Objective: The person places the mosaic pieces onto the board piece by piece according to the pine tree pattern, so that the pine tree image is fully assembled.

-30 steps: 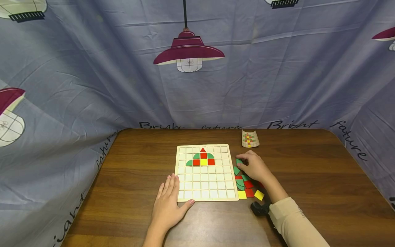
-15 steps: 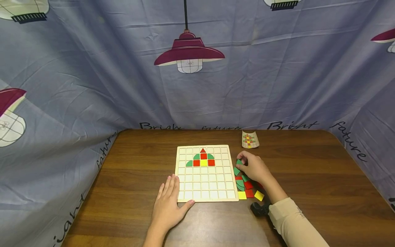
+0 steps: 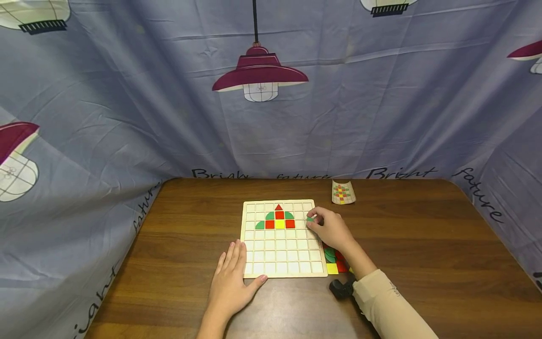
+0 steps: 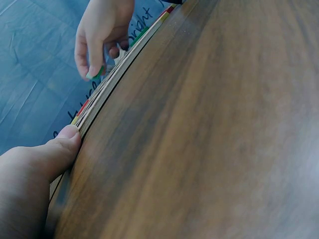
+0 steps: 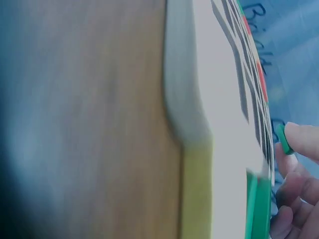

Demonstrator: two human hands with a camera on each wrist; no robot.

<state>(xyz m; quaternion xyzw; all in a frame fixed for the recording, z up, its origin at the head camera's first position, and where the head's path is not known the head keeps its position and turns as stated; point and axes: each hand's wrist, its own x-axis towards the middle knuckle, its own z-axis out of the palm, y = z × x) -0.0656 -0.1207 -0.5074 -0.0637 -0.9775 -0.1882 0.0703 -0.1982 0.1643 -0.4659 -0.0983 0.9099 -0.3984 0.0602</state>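
Over the right side of a pale grid board (image 3: pixel 281 254), my right hand (image 3: pixel 332 230) pinches a small green tile (image 3: pixel 310 219) between thumb and fingertips. The right wrist view also shows this green tile (image 5: pixel 284 139); its full shape is partly covered. Along the board's left edge lies my left hand (image 3: pixel 230 285), fingers straight, its thumb touching the front edge. Red squares, a red triangle (image 3: pixel 278 207), a yellow square (image 3: pixel 280 224) and several green quarter-round tiles sit in the upper grid cells.
Loose tiles lie right of the board, partly under my right arm, including a yellow tile (image 3: pixel 332 269) and green ones. A small patterned card (image 3: pixel 343 193) stands at the back. A black device (image 3: pixel 341 288) is at my right wrist. Printed curtain surrounds the wooden table (image 3: pixel 190 226).
My right hand has moved left from the loose tiles to above the board's right edge, carrying the green tile. My left hand has stayed in place.
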